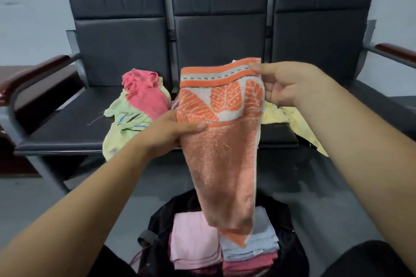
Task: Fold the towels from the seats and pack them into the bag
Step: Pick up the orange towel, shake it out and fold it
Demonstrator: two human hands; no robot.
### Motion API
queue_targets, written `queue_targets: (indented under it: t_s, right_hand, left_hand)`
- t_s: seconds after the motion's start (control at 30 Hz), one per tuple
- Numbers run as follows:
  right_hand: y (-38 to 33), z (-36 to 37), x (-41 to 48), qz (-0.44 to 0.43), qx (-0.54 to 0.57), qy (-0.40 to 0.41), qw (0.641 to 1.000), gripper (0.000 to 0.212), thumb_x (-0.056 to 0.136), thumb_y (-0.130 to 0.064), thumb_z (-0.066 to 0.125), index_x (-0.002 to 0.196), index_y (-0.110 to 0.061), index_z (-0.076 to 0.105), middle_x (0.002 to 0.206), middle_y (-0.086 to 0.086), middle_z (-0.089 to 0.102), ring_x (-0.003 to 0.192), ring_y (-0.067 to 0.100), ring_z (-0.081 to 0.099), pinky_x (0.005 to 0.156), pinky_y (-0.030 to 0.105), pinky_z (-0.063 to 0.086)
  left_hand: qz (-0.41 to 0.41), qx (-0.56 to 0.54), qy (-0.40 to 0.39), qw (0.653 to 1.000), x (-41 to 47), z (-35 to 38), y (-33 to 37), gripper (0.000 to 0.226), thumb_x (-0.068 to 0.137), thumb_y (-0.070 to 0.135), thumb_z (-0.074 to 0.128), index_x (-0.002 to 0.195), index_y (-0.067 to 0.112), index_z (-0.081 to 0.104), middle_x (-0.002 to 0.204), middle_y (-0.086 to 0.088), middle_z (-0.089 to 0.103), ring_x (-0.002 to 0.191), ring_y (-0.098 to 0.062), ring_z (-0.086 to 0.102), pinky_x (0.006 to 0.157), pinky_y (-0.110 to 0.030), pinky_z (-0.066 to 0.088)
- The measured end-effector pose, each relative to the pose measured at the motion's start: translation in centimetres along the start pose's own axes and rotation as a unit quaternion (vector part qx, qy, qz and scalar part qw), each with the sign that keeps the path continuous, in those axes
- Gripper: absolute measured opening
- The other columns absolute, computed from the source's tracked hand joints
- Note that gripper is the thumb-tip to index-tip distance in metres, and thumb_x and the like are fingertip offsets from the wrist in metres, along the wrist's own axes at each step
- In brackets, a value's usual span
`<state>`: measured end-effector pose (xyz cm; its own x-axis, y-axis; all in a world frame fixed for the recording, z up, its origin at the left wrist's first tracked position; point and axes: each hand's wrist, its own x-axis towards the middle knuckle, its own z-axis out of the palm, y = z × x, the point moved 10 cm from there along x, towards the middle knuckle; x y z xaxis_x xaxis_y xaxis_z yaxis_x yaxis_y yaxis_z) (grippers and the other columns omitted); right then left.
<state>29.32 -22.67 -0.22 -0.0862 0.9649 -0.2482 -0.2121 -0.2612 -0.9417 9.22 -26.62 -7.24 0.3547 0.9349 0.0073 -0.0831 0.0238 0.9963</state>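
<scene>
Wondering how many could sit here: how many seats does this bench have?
3: left seat with the pink towel, middle seat behind the orange towel, right seat. None seem hidden.

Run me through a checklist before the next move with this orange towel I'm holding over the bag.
1. Left hand grip on the orange towel: ok, thumb and fingers pinch its left edge.
2. Right hand grip: ok, it pinches the top right corner.
3. Towel folded small enough to pack: not ok, it hangs long, with its lower end dangling over the bag.
4. Bag open under the towel: ok, a folded pink towel and blue towel show inside.
5. Room in the bag: cannot tell.
6. Seats cleared: not ok, a red towel, green towel and yellow towel lie unfolded there.
</scene>
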Motion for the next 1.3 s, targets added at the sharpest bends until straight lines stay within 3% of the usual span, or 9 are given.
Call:
queue_targets:
  t_s: [0.1,0.27,0.37,0.5,0.7,0.83,1.0,1.13,1.3]
  right_hand:
    - [4.8,-0.6,2.0,0.06,0.026,-0.027,0.997,0.015,0.095,-0.021,0.068,0.102,-0.008,0.073,0.109,0.008,0.076,0.1,0.021,0.071,0.094,0.039,0.057]
    - [11.6,0.5,3.4,0.103,0.067,-0.157,0.98,0.058,0.094,-0.056,0.056,0.133,-0.014,0.064,0.13,0.009,0.068,0.119,0.025,0.065,0.101,0.046,0.051]
    - [12.5,2.1,2.7,0.083,-0.024,-0.238,0.967,0.038,0.092,-0.033,0.063,0.125,-0.016,0.07,0.134,0.012,0.066,0.127,0.031,0.061,0.107,0.054,0.047]
    - [11.4,1.5,3.5,0.037,-0.034,-0.187,0.981,0.044,0.08,-0.012,0.072,0.122,-0.004,0.067,0.121,0.015,0.071,0.113,0.03,0.069,0.096,0.044,0.057]
    - [8.8,0.6,3.9,0.016,0.081,-0.121,0.989,0.045,0.076,-0.02,0.075,0.119,-0.01,0.069,0.106,0.008,0.074,0.092,0.02,0.073,0.082,0.038,0.062]
    - [8.7,-1.4,4.4,0.027,0.109,-0.059,0.992,0.021,0.085,-0.017,0.071,0.104,-0.01,0.072,0.096,0.007,0.076,0.081,0.017,0.075,0.069,0.032,0.062]
    - [11.0,-0.7,3.6,0.085,0.071,-0.164,0.98,0.06,0.091,-0.042,0.061,0.144,-0.013,0.053,0.139,0.014,0.062,0.128,0.034,0.06,0.109,0.053,0.045]
    - [12.4,1.1,2.5,0.073,-0.021,-0.236,0.969,0.05,0.09,-0.022,0.068,0.133,-0.001,0.055,0.109,0.01,0.07,0.105,0.028,0.065,0.098,0.041,0.05]
    - [8.6,-0.5,3.1,-0.031,0.079,-0.164,0.983,0.038,0.093,-0.007,0.059,0.13,-0.002,0.063,0.133,0.014,0.066,0.116,0.026,0.066,0.098,0.042,0.056]
  left_hand:
    - [0.036,-0.071,-0.002,0.997,1.0,1.4,-0.1,0.027,0.075,0.0,0.077,0.101,0.008,0.077,0.106,-0.009,0.076,0.096,-0.02,0.073,0.08,-0.029,0.058]
    - [0.045,-0.2,0.044,0.978,3.3,0.6,-0.9,0.028,0.089,0.01,0.064,0.117,0.002,0.065,0.104,-0.011,0.075,0.093,-0.021,0.073,0.079,-0.032,0.059]
    - [0.021,-0.21,0.063,0.975,4.3,-0.2,-1.5,0.027,0.09,0.015,0.062,0.114,0.003,0.067,0.098,-0.011,0.076,0.087,-0.021,0.074,0.074,-0.032,0.06]
    - [-0.016,-0.203,0.089,0.975,5.2,-1.6,-2.7,0.018,0.093,0.024,0.063,0.099,0.013,0.077,0.095,-0.008,0.077,0.086,-0.02,0.074,0.071,-0.032,0.06]
    - [-0.097,0.161,-0.027,0.982,4.5,-1.1,-6.2,0.032,0.083,0.01,0.078,0.114,0.013,0.07,0.112,-0.002,0.076,0.106,-0.018,0.071,0.09,-0.03,0.057]
    - [-0.082,0.051,-0.003,0.995,4.8,-0.7,-6.0,0.034,0.077,0.005,0.079,0.11,0.003,0.071,0.112,-0.014,0.074,0.104,-0.03,0.071,0.092,-0.039,0.057]
    - [-0.079,-0.143,0.044,0.986,4.7,-0.3,-5.3,0.024,0.073,0.016,0.067,0.096,0.009,0.069,0.087,-0.008,0.073,0.081,-0.022,0.071,0.078,-0.035,0.059]
    - [-0.082,-0.221,0.045,0.971,4.4,0.1,-5.0,0.016,0.079,0.019,0.067,0.091,0.01,0.069,0.086,-0.008,0.069,0.081,-0.022,0.067,0.08,-0.035,0.056]
    - [-0.046,-0.018,0.025,0.998,3.8,-0.1,-5.0,0.056,0.075,0.015,0.08,0.127,0.021,0.062,0.121,-0.005,0.072,0.111,-0.022,0.069,0.093,-0.039,0.056]
